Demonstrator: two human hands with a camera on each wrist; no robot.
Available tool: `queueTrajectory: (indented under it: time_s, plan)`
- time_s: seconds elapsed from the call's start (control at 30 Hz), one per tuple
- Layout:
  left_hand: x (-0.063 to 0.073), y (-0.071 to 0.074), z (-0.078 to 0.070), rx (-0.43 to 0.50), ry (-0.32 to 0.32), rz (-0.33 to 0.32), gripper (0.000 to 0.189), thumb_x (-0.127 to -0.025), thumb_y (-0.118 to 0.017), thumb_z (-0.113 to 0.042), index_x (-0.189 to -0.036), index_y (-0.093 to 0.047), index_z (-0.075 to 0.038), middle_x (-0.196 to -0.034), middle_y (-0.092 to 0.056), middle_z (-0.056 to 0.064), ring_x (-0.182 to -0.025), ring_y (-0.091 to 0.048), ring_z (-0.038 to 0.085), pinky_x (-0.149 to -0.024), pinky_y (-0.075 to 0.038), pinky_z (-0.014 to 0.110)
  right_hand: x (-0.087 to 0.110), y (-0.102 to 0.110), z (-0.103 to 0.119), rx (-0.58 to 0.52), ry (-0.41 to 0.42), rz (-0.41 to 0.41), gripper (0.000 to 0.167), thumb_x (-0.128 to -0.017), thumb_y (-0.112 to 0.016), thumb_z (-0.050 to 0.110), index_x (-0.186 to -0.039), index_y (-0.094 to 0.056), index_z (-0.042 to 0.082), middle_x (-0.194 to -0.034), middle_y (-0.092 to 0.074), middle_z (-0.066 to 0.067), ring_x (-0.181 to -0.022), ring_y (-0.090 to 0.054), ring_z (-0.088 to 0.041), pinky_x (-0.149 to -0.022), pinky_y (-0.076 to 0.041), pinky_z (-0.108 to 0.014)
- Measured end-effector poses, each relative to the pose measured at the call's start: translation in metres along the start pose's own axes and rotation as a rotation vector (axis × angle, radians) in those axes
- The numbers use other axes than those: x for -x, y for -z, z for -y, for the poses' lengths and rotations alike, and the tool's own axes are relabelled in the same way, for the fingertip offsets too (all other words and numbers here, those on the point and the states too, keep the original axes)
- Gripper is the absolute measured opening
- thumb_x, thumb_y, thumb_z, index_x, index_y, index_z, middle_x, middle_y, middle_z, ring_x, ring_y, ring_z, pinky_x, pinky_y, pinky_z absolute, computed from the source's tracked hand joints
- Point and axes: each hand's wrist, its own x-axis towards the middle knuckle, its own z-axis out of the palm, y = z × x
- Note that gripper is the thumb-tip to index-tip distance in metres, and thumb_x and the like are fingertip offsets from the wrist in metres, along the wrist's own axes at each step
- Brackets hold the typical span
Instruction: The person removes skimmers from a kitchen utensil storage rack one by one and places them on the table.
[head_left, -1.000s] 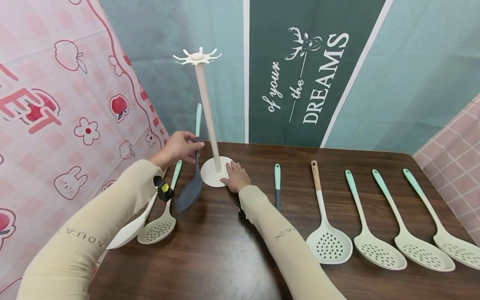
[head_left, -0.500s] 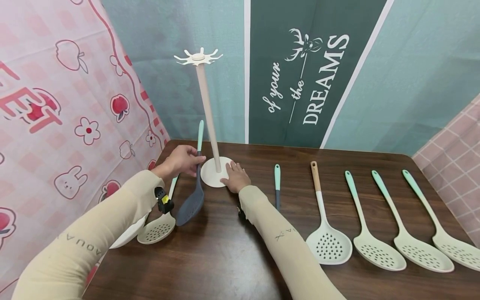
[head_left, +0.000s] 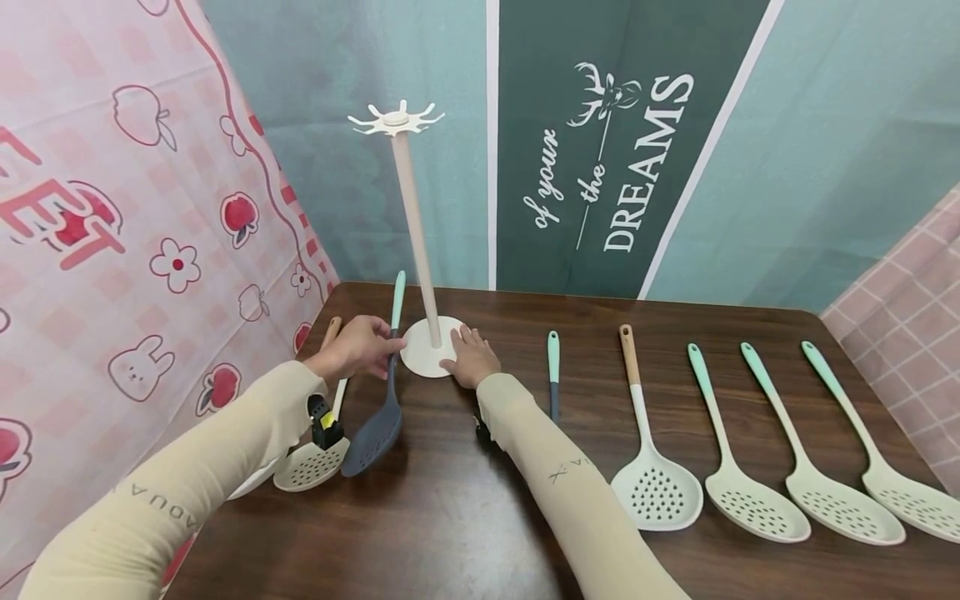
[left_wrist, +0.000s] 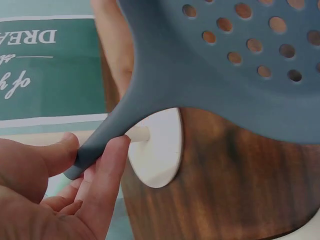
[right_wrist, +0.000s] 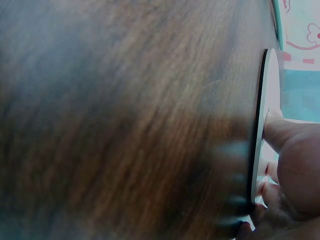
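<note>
My left hand (head_left: 363,347) pinches the dark blue-grey skimmer (head_left: 373,437) by its handle, left of a white utensil stand (head_left: 416,242). The mint handle end points up and away, and the perforated bowl is towards me, low over the table. In the left wrist view, thumb and fingers close round the grey shaft of the skimmer (left_wrist: 170,75). My right hand (head_left: 474,360) rests on the stand's round base (head_left: 422,357) with fingers extended. The right wrist view shows that hand (right_wrist: 297,170) over the edge of the base (right_wrist: 271,85).
A cream skimmer (head_left: 309,467) and a white utensil (head_left: 258,479) lie at the left, partly behind my left arm. To the right lie a mint-and-grey handle (head_left: 554,362), a wooden-handled skimmer (head_left: 662,492) and several cream skimmers (head_left: 761,504). Curtains stand behind and at the left.
My left hand has lowered the dark skimmer towards the table and towards me. The stand and my right hand on its base have stayed in place.
</note>
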Motion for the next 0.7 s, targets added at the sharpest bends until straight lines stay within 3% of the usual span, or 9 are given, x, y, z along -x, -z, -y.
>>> queueTrajectory:
  time_s: [0.27, 0.7]
  plan:
    - [-0.003, -0.01, 0.014, -0.017, 0.065, -0.027, 0.024, -0.101, -0.064, -0.011, -0.112, -0.052, 0.007, -0.083, -0.059, 0.011, -0.06, -0.065, 0.015, -0.065, -0.062, 0.039, -0.001, -0.002, 0.002, 0.006, -0.01, -0.002, 0.07, -0.107, -0.05, 0.041, -0.163, -0.021, 0.011, -0.171, -0.012, -0.007, -0.157, -0.009, -0.027, -0.126, -0.012, -0.041]
    - [-0.012, -0.03, 0.019, -0.014, 0.1, 0.034, 0.023, -0.102, -0.063, -0.011, -0.112, -0.053, 0.007, -0.082, -0.06, 0.011, -0.061, -0.065, 0.016, -0.062, -0.062, 0.037, 0.002, -0.001, 0.0, 0.008, -0.006, -0.004, 0.07, -0.107, -0.049, 0.041, -0.163, -0.021, 0.01, -0.171, -0.011, -0.008, -0.157, -0.009, -0.028, -0.126, -0.012, -0.041]
